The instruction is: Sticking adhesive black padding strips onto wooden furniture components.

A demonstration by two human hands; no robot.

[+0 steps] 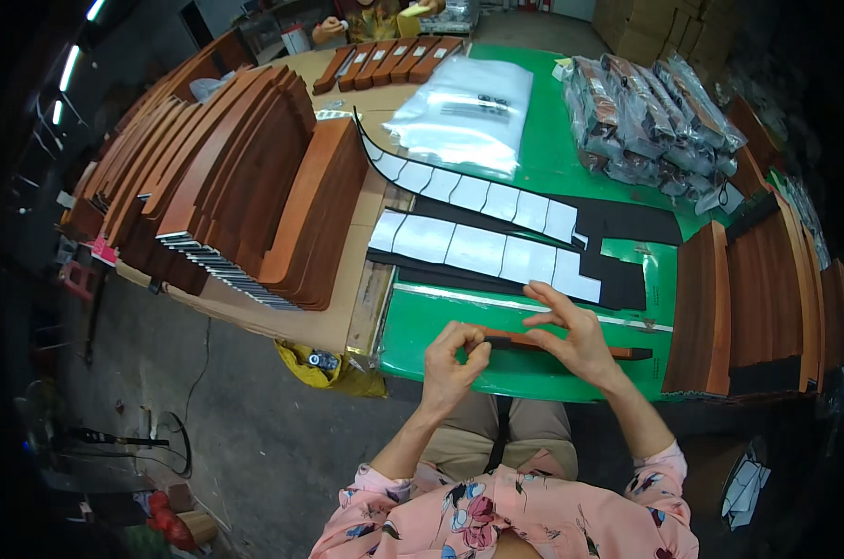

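Note:
A narrow reddish-brown wooden piece with a dark edge (508, 338) lies crosswise at the green table's near side. My left hand (454, 365) is closed in a pinch at its left end. Over its middle is my right hand (576, 337), fingers spread, the thumb close to the piece; whether it touches cannot be made out. Just beyond my hands lie black strips with white backing panels, a nearer one (478, 250) and a farther one (496, 197) whose left end curls up.
Curved wooden panels stand in a big stack (245, 177) at left and another stack (762, 307) at right. Clear plastic bags (469, 107) lie behind the strips. Wrapped wooden pieces (646, 121) are piled back right. Across the table, a person's hand (329, 30) shows behind short wooden pieces (385, 65).

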